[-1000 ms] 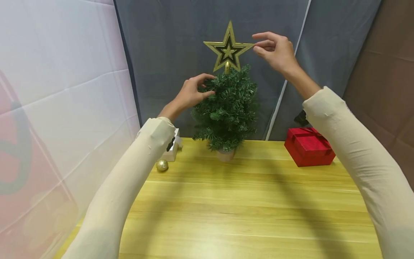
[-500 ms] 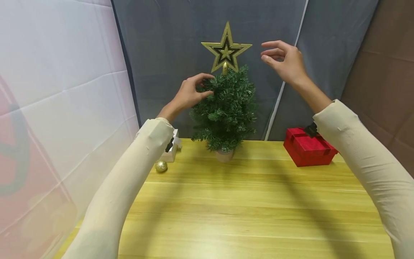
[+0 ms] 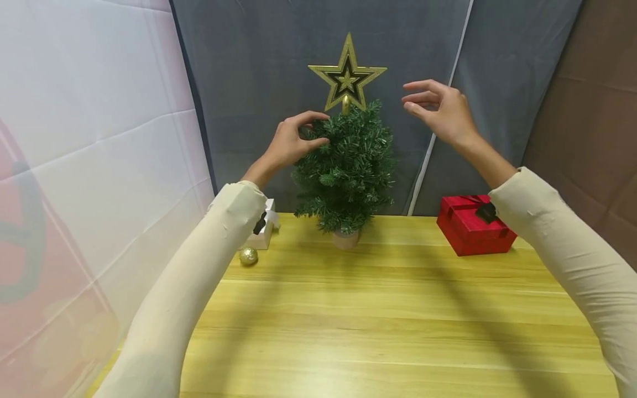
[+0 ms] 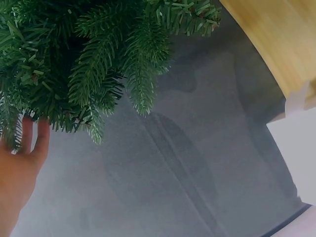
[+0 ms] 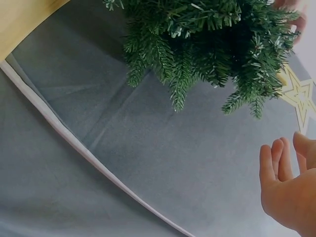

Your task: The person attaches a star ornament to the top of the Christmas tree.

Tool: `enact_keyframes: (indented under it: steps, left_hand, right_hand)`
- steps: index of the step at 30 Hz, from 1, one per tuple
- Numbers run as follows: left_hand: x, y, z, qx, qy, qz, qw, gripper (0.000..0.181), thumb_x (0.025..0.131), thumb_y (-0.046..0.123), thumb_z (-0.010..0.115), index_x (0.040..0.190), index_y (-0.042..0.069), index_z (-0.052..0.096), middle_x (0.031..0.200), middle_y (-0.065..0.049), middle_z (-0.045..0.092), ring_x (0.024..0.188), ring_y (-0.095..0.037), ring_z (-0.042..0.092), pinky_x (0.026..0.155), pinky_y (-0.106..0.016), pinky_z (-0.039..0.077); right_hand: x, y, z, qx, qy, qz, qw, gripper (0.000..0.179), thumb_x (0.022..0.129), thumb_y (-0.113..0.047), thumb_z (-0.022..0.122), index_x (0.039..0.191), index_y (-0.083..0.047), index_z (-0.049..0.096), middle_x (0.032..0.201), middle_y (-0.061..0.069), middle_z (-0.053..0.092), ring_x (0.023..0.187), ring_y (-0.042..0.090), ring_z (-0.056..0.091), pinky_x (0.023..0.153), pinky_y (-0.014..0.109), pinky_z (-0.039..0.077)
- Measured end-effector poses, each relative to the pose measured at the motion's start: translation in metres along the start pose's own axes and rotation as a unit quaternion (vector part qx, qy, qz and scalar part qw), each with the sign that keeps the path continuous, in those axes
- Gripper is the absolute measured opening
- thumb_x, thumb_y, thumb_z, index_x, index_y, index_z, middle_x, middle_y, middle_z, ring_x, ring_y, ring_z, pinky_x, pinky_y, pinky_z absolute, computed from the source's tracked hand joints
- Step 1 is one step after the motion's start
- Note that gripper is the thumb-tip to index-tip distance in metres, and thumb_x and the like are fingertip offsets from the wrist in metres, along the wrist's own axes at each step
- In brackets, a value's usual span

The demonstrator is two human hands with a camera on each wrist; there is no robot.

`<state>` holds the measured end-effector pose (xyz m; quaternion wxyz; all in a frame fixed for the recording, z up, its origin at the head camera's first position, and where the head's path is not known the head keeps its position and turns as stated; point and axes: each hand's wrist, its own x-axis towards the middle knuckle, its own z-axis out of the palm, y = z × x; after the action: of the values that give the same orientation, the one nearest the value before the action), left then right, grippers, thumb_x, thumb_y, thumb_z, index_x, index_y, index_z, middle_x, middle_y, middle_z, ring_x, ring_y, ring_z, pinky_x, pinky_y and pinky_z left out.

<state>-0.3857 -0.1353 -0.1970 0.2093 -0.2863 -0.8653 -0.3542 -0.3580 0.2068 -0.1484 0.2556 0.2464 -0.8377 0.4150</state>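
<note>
A small green Christmas tree [image 3: 348, 160] stands in a pale pot [image 3: 345, 239] at the back of the table. The gold star topper [image 3: 347, 77] sits upright at its tip. My left hand [image 3: 291, 141] grips the upper left branches, thumb and fingers curved about them; in the left wrist view its fingertips [image 4: 43, 129] are partly hidden in the needles. To the right of the star, apart from it and the tree, my right hand [image 3: 443, 113] hangs in the air. Its fingers are loosely bent, and nothing is between them.
A gold ball ornament [image 3: 248, 256] lies on the wooden table [image 3: 368, 309] at the left, before a white box [image 3: 260, 240]. The red gift box [image 3: 475, 229] stands at the right. Grey cloth [image 3: 269, 55] hangs closely behind the tree.
My right hand has let go of the star's right point, moved off to the right and then lowered. The left hand stays at the tree; the star keeps its place.
</note>
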Motion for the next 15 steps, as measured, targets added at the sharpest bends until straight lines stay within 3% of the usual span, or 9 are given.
enact_keyframes:
  steps: [9, 15]
  left_hand:
    - [-0.003, -0.001, -0.006, -0.009, 0.004, 0.007, 0.9999, 0.051, 0.093, 0.028, 0.082, 0.141, 0.024, 0.065, 0.145, 0.001, 0.061, 0.128, -0.02, 0.059, 0.106, -0.047, 0.049]
    - [-0.01, -0.005, -0.014, -0.022, 0.009, 0.006, 0.9997, 0.052, 0.093, 0.029, 0.082, 0.142, 0.025, 0.065, 0.141, 0.0, 0.064, 0.128, -0.019, 0.06, 0.104, -0.043, 0.052]
  right_hand:
    - [-0.013, 0.007, 0.004, -0.01, -0.019, -0.002, 0.9998, 0.039, 0.101, -0.022, 0.072, 0.139, -0.018, 0.068, 0.127, 0.007, 0.074, 0.106, 0.005, 0.071, 0.081, 0.015, 0.052]
    - [-0.023, 0.014, 0.006, -0.023, -0.023, -0.008, 0.9994, 0.037, 0.102, -0.021, 0.071, 0.138, -0.019, 0.068, 0.126, 0.008, 0.074, 0.104, 0.0, 0.07, 0.079, 0.015, 0.05]
